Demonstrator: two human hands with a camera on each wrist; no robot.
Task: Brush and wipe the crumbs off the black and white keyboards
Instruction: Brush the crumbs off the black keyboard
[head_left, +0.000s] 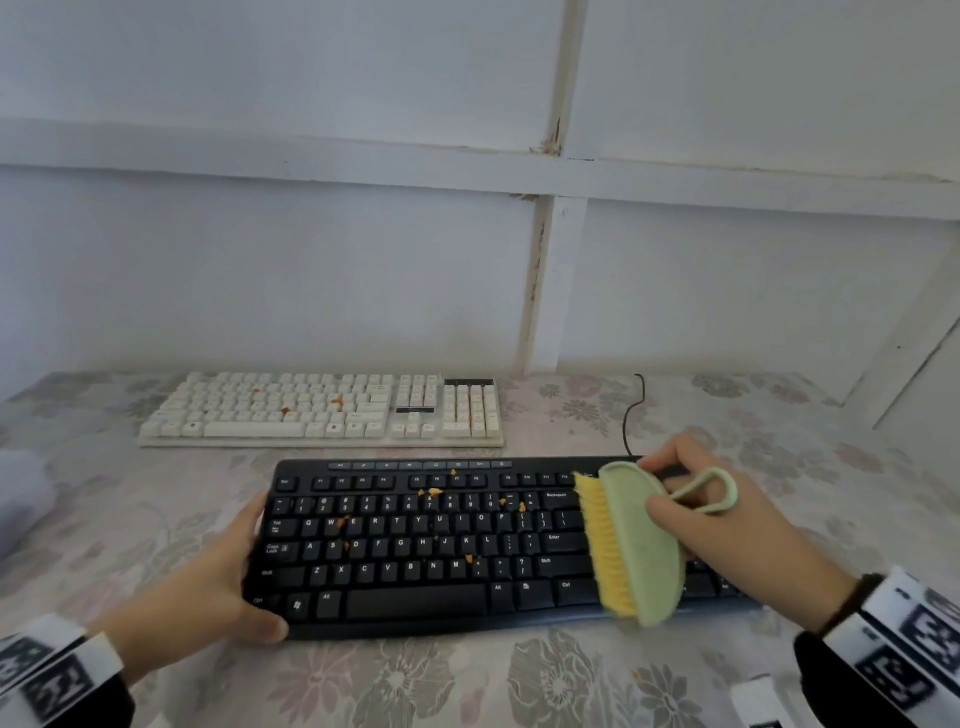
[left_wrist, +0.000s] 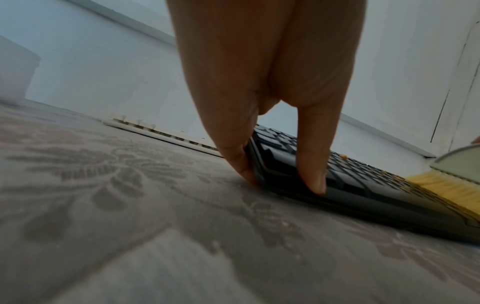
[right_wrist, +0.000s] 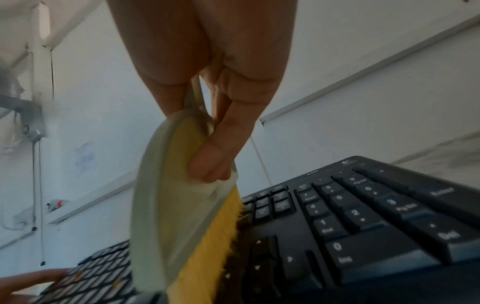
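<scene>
The black keyboard (head_left: 441, 540) lies near me on the table, with orange crumbs (head_left: 434, 491) scattered over its keys. Behind it lies the white keyboard (head_left: 311, 410), also dotted with crumbs (head_left: 336, 399). My right hand (head_left: 670, 499) grips a pale green brush (head_left: 636, 540) near its looped handle. The brush's yellow bristles (right_wrist: 215, 236) rest on the keys just left of the number pad (right_wrist: 363, 216). My left hand (head_left: 228, 571) braces the keyboard's left end, its straight fingers (left_wrist: 239, 160) against the side edge and the thumb on the front corner.
A floral cloth (head_left: 415, 686) covers the table. A black cable (head_left: 631, 415) runs from the black keyboard toward the white wall. A white object (head_left: 21, 499) sits at the far left edge, another (head_left: 753, 701) at the lower right.
</scene>
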